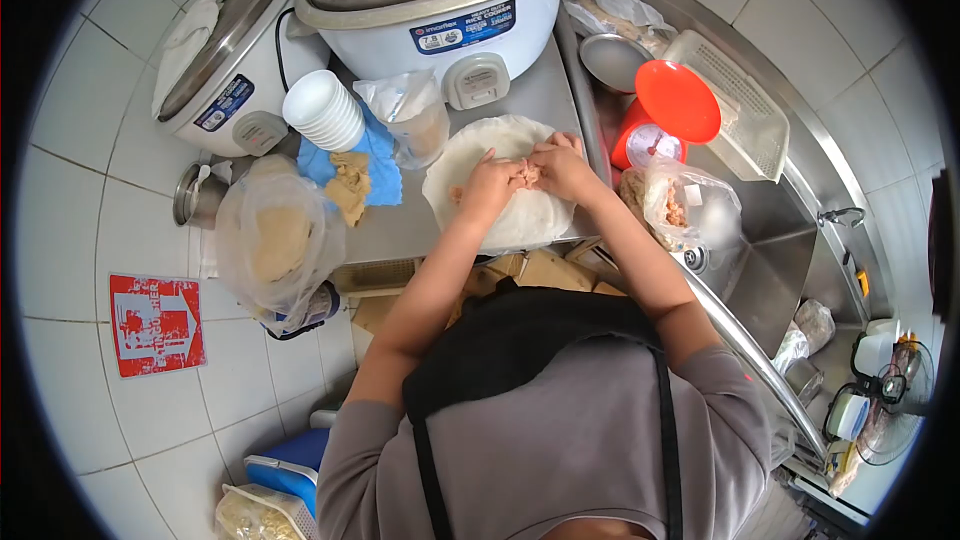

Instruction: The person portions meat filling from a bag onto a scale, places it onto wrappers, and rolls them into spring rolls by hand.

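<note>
A round pale wrapper sheet [500, 227] lies on the steel counter in front of me. Pinkish chopped meat [528, 176] sits between my two hands near the sheet's far right side. The fingers of my left hand [490, 184] are bent onto the meat from the left. My right hand [563, 170] has its fingers curled down onto the same meat from the right. A small orange-pink bit lies on the sheet left of my left hand. Both sets of fingertips are partly hidden.
Behind the sheet stand a large rice cooker [440, 15], stacked white cups [325, 110] and a plastic container [415, 125]. A red scale [650, 130] and a plastic bag of meat [690, 205] are on the right by the steel sink [765, 265]. A second cooker [225, 60] stands left.
</note>
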{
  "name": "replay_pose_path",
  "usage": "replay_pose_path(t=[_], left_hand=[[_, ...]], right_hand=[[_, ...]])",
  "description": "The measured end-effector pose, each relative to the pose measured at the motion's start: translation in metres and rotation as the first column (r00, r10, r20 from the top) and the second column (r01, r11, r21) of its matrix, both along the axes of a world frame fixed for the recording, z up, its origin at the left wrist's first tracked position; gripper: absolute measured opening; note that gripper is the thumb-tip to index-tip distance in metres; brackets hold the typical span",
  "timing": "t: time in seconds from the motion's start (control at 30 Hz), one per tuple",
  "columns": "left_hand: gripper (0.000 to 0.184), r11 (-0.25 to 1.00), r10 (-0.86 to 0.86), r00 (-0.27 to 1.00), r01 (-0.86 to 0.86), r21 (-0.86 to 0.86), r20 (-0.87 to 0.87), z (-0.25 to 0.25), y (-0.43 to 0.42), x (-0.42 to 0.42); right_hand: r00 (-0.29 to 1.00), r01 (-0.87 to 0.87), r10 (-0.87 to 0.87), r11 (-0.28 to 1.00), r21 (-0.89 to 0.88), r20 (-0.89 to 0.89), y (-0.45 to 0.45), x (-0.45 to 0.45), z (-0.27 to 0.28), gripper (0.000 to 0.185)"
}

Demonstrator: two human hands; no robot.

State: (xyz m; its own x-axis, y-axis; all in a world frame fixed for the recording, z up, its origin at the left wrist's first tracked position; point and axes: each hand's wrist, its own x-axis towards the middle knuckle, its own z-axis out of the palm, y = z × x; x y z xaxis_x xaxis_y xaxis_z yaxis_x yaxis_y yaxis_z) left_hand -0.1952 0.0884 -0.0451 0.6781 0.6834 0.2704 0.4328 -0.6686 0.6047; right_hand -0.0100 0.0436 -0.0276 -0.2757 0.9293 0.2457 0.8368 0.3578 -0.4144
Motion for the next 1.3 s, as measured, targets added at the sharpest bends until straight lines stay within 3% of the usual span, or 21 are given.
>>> replay_pose_path(t=[0.07, 0.17, 0.23, 0.33, 0.43, 0.53, 0.63, 0.77, 0.87, 0.97, 1.07, 1.17, 1.2, 1.27, 1.3], left_hand=[[0.051, 0.998, -0.012, 1.000, 0.011, 0.065, 0.023, -0.007, 0.003, 0.003], [0.055, 0.988, 0.037, 0.999, -0.037, -0.150, -0.001, 0.020, -0.008, 0.006], [0.058, 0.996, 0.084, 0.994, -0.081, -0.043, 0.067, 0.014, -0.011, 0.011], [0.058, 0.997, 0.055, 0.997, -0.058, 0.056, 0.063, 0.011, -0.009, 0.016], [0.054, 1.000, -0.010, 1.000, 0.010, -0.011, -0.007, 0.011, -0.006, 0.020], [0.050, 0.992, -0.123, 0.990, 0.123, -0.006, -0.063, 0.006, 0.009, 0.010], [0.047, 0.983, -0.179, 0.979, 0.182, 0.024, -0.095, 0.011, 0.014, 0.003], [0.042, 0.989, -0.052, 0.999, 0.053, 0.138, -0.010, 0.028, -0.004, 0.007], [0.036, 0.987, -0.042, 0.999, 0.036, 0.158, 0.030, 0.023, -0.012, 0.020], [0.031, 0.995, -0.043, 0.995, 0.051, 0.088, -0.094, 0.019, -0.012, 0.031], [0.024, 0.986, -0.050, 0.998, 0.045, 0.159, 0.032, 0.007, -0.011, 0.043], [0.036, 0.994, -0.048, 0.997, 0.053, 0.096, -0.053, 0.012, -0.010, 0.044], [0.042, 0.995, -0.024, 1.000, 0.023, 0.099, 0.006, 0.012, -0.011, 0.043], [0.053, 0.994, 0.020, 0.992, -0.032, 0.100, 0.124, 0.011, -0.014, 0.039], [0.056, 1.000, 0.010, 0.996, -0.012, 0.019, 0.094, 0.016, -0.014, 0.035]], right_hand=[[0.999, 0.026, -0.026, 0.999, 0.018, -0.030, -0.002, 0.005, -0.006, 0.037], [0.989, 0.057, -0.060, 0.998, -0.023, -0.137, -0.005, 0.011, -0.002, 0.035], [0.958, 0.084, -0.108, 0.991, -0.101, -0.267, -0.009, 0.015, 0.000, 0.034], [0.988, 0.076, -0.072, 0.997, 0.027, -0.138, -0.004, 0.021, -0.005, 0.033], [0.996, 0.046, -0.039, 0.996, -0.081, 0.079, 0.000, 0.021, 0.003, 0.034], [1.000, 0.017, -0.017, 1.000, 0.008, -0.024, -0.006, 0.012, -0.009, 0.032], [0.991, 0.072, -0.082, 0.993, -0.089, -0.108, -0.014, 0.012, -0.003, 0.033], [0.906, 0.104, -0.166, 0.979, -0.175, -0.390, -0.022, 0.023, -0.004, 0.033], [0.897, 0.098, -0.144, 0.987, -0.128, -0.418, -0.025, 0.026, 0.016, 0.025], [0.905, 0.134, -0.158, 0.987, -0.088, -0.394, -0.020, 0.026, 0.016, 0.015], [0.831, 0.243, -0.257, 0.965, -0.095, -0.493, -0.012, 0.031, -0.009, 0.011], [0.736, 0.386, -0.351, 0.920, -0.067, -0.579, -0.013, 0.034, -0.019, 0.009], [0.711, 0.347, -0.333, 0.932, -0.102, -0.620, -0.017, 0.035, -0.013, 0.012], [0.819, 0.284, -0.262, 0.958, -0.036, -0.510, -0.028, 0.028, 0.005, 0.014], [0.864, 0.250, -0.226, 0.968, -0.007, -0.450, -0.031, 0.026, 0.009, 0.015]])
